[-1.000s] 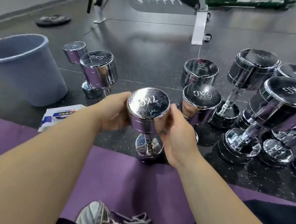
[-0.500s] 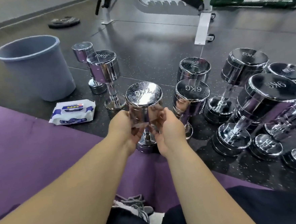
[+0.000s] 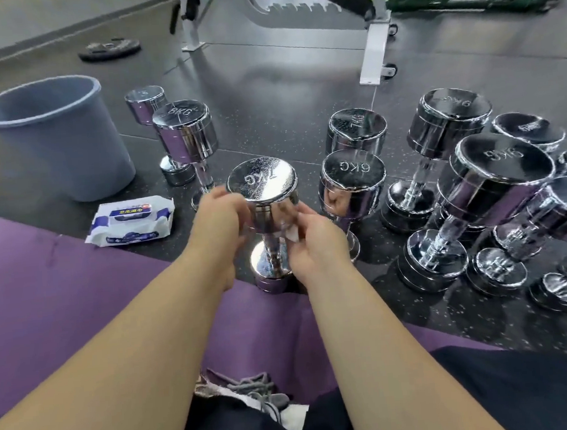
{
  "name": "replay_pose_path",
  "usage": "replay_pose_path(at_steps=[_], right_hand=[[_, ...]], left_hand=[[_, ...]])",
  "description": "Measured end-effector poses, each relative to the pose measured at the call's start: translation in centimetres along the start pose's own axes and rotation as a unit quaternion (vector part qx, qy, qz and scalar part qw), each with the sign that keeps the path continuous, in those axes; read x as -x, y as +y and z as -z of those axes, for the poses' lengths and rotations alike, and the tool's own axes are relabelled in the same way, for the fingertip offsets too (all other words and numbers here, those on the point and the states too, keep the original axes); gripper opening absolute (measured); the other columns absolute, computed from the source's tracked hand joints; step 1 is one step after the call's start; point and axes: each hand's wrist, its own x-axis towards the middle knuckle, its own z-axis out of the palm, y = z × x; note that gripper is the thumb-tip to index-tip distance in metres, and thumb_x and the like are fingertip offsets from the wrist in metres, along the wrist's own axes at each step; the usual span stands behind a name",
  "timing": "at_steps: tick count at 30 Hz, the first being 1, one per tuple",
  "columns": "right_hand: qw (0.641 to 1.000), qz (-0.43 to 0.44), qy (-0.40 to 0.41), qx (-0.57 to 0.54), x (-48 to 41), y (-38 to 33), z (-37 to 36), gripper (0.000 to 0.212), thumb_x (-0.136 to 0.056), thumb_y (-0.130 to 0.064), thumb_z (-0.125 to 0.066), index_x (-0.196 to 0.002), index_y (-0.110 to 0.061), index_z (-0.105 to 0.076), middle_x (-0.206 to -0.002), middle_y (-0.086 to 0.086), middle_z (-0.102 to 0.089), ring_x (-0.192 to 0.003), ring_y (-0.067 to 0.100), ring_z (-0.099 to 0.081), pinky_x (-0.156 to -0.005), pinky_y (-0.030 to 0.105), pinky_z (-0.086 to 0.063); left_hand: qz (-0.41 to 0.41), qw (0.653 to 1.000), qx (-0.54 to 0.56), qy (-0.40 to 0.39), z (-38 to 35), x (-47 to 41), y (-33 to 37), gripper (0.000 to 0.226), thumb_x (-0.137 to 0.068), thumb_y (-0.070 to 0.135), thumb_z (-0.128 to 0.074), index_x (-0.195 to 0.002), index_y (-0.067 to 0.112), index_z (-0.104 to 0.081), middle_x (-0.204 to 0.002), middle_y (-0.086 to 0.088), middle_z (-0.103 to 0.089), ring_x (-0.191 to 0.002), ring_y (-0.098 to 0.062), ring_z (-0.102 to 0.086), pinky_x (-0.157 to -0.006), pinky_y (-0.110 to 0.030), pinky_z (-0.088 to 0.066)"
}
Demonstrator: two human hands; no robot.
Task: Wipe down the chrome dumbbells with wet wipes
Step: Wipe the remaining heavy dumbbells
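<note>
Chrome 7KG dumbbell at the mat edge is mid-wipe: left hand clasps its head, right hand pinches the wipe; handle probably next.

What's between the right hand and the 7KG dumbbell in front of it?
A small white wet wipe, pinched by the right hand just under the top head of the upright 7KG dumbbell, as the head view shows.
</note>
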Motion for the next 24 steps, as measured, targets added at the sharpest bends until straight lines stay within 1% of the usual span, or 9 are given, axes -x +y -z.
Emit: replay_pose_path(at_steps=[3,6,7,9,12,14,18,21,24], right_hand=[[0.999,-0.021,-0.029,-0.029,-0.3,-0.6,-1.5,0.038,-0.105,-0.032,-0.036,-0.091,-0.009,-0.063,-0.084,0.008,-0.068,-0.065,0.018,-0.066,-0.057,0.024,-0.053],[0.996,-0.036,-0.079,0.010,-0.7,-1.6,-2.4,0.053,-0.105,-0.042,-0.031,-0.120,-0.002,-0.061,-0.118,0.020,-0.067,-0.093,0.028,-0.068,-0.067,0.035,-0.058],[0.997,-0.027,-0.070,0.016,-0.8,-1.6,-2.4,0.049,-0.105,-0.038,-0.035,-0.125,-0.002,-0.060,-0.121,0.019,-0.066,-0.094,0.028,-0.069,-0.066,0.036,-0.059],[0.999,-0.009,-0.048,-0.015,-0.7,-0.9,-1.7,0.030,-0.103,-0.026,-0.046,-0.113,-0.004,-0.064,-0.100,0.009,-0.073,-0.075,0.020,-0.071,-0.058,0.028,-0.057],[0.999,0.023,-0.020,-0.038,0.2,0.8,-0.4,0.021,-0.102,-0.014,-0.046,-0.090,-0.007,-0.061,-0.067,0.002,-0.067,-0.051,0.010,-0.063,-0.046,0.018,-0.040],[0.997,0.011,-0.044,-0.060,0.5,1.0,-0.2,0.029,-0.104,-0.018,-0.039,-0.082,-0.010,-0.057,-0.068,0.002,-0.063,-0.051,0.011,-0.059,-0.041,0.019,-0.033],[0.995,0.022,-0.048,-0.080,0.4,-0.2,-1.6,0.027,-0.101,-0.013,-0.042,-0.081,-0.010,-0.060,-0.069,0.002,-0.061,-0.056,0.013,-0.060,-0.052,0.022,-0.049],[0.992,0.124,-0.011,0.016,2.2,0.5,-0.8,0.022,-0.097,0.003,-0.047,-0.098,-0.003,-0.068,-0.076,0.005,-0.070,-0.061,0.010,-0.068,-0.050,0.021,-0.051],[0.967,0.231,0.018,0.108,3.2,-0.4,-1.4,0.022,-0.095,-0.002,-0.054,-0.108,-0.007,-0.072,-0.091,0.003,-0.075,-0.073,0.012,-0.067,-0.062,0.022,-0.055]], left_hand=[[-0.071,0.997,0.035,0.002,-0.7,0.0,0.7,0.042,-0.073,0.037,-0.054,-0.115,0.039,-0.056,-0.105,0.002,-0.061,-0.087,-0.018,-0.058,-0.072,-0.033,-0.046],[-0.050,0.997,0.060,0.009,-0.9,-0.1,0.8,0.007,-0.092,0.034,-0.054,-0.096,0.030,-0.059,-0.091,0.004,-0.055,-0.072,-0.011,-0.052,-0.061,-0.026,-0.043],[-0.046,0.997,0.061,0.003,-1.0,-0.3,0.7,0.009,-0.094,0.031,-0.052,-0.088,0.026,-0.057,-0.085,0.005,-0.052,-0.064,-0.009,-0.049,-0.055,-0.022,-0.041],[-0.041,0.998,0.053,-0.005,-1.1,-1.2,0.5,0.016,-0.095,0.029,-0.051,-0.080,0.022,-0.052,-0.076,0.006,-0.046,-0.047,-0.006,-0.040,-0.042,-0.015,-0.035],[-0.042,0.998,0.049,0.004,-1.5,-1.7,0.3,0.015,-0.095,0.032,-0.050,-0.084,0.022,-0.054,-0.070,0.003,-0.042,-0.047,-0.009,-0.036,-0.040,-0.015,-0.033],[-0.039,0.998,0.055,0.003,-1.7,-1.8,0.1,0.015,-0.095,0.035,-0.050,-0.092,0.023,-0.058,-0.069,0.004,-0.044,-0.049,-0.009,-0.039,-0.046,-0.021,-0.035],[-0.032,0.996,0.085,-0.013,-1.5,-1.7,0.0,0.014,-0.099,0.031,-0.049,-0.099,0.020,-0.058,-0.063,0.003,-0.045,-0.034,-0.002,-0.044,-0.036,-0.009,-0.034],[-0.020,0.993,0.111,-0.019,-1.2,-1.7,0.0,0.024,-0.100,0.038,-0.046,-0.088,0.022,-0.059,-0.060,0.011,-0.064,-0.050,-0.006,-0.059,-0.043,-0.011,-0.043],[-0.004,0.991,0.130,-0.037,-1.3,-1.9,-0.2,0.039,-0.099,0.052,-0.042,-0.099,0.020,-0.065,-0.083,0.003,-0.074,-0.062,-0.014,-0.067,-0.053,-0.019,-0.049]])
